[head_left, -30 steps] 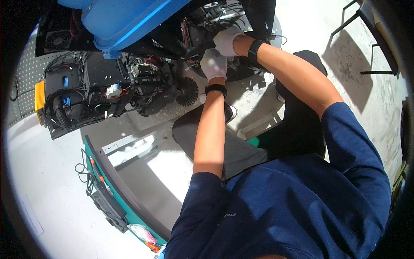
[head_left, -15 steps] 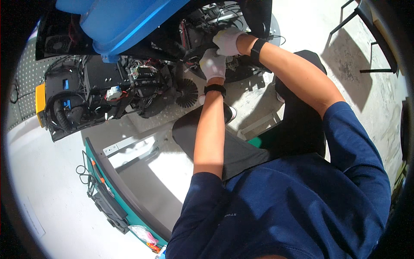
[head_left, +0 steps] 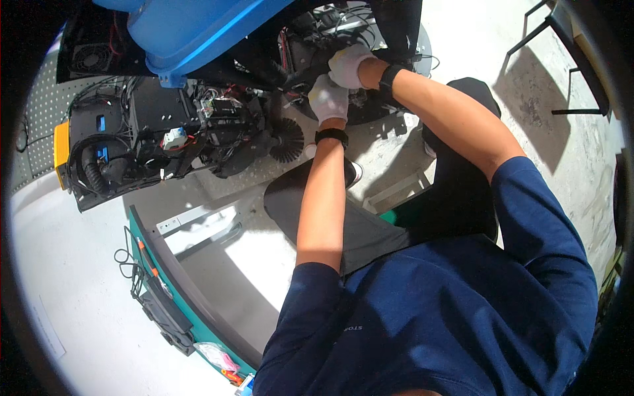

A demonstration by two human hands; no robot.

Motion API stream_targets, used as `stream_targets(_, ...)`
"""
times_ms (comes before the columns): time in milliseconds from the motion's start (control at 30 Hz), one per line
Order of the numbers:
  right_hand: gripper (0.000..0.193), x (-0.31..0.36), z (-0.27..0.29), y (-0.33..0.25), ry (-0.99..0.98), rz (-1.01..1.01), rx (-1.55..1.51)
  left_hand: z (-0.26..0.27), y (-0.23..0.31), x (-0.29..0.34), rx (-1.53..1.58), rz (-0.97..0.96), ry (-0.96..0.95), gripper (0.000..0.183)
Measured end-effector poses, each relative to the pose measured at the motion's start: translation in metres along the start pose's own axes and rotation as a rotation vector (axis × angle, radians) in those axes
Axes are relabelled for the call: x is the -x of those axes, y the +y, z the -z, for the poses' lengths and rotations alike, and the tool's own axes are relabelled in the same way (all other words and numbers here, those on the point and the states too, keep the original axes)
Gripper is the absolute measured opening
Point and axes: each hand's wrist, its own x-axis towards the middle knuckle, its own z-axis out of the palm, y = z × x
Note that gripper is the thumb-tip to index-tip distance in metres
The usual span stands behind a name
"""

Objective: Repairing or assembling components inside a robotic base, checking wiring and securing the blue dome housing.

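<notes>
Both my hands wear white gloves and are close together over the opened black machine (head_left: 300, 56), among its wires and small parts. My left hand (head_left: 328, 100) is at the near side, its fingers curled inward. My right hand (head_left: 348, 66) sits just beyond it and slightly to the right, also closed, its fingertips turned down into the machine. Whatever the fingers grip is hidden behind the gloves. A dark round base (head_left: 376, 112) with cables shows beneath and right of the hands.
Left of the hands lies a wired chassis (head_left: 162, 115) with a yellow end piece (head_left: 61, 155) and a round black brush (head_left: 286, 140). A large blue tub (head_left: 198, 36) hangs over the far left. A green-edged table (head_left: 191, 317) holds cables and tools. A black-legged stool (head_left: 574, 66) stands right.
My right hand has shifted slightly down and tilted, and the two gloves now overlap more closely. The left hand stays nearly in place. The view has moved a little.
</notes>
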Motion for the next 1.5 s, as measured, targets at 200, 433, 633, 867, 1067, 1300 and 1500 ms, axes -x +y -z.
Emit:
stream_targets(200, 0.033, 0.012, 0.023, 0.001, 0.013, -0.020, -0.080, 0.003, -0.002, 0.001, 0.052, 0.006, -0.018, 0.020)
stream_targets(433, 0.028, 0.003, 0.017, -0.009, 0.014, -0.011, -0.069, -0.023, -0.037, -0.005, 0.297, -0.008, -0.011, 0.021)
stream_targets(633, 0.025, 0.006, 0.011, -0.011, -0.063, -0.028, 0.038, -0.016, -0.017, 0.003, 0.052, -0.061, -0.055, 0.020)
stream_targets(867, 0.028, -0.001, 0.005, -0.008, -0.023, -0.073, 0.041, -0.005, -0.007, 0.002, 0.098, -0.014, -0.034, 0.020)
stream_targets(1067, 0.023, 0.000, 0.006, -0.006, -0.003, -0.030, 0.044, -0.004, -0.010, 0.000, 0.099, -0.062, 0.014, 0.018)
stream_targets(1300, 0.034, 0.004, 0.021, 0.001, -0.126, -0.010, 0.015, -0.001, -0.009, 0.002, 0.147, -0.082, 0.012, 0.017)
stream_targets(1500, 0.028, 0.007, 0.023, -0.011, -0.063, 0.022, 0.001, -0.004, -0.016, 0.000, 0.206, 0.003, 0.001, 0.017)
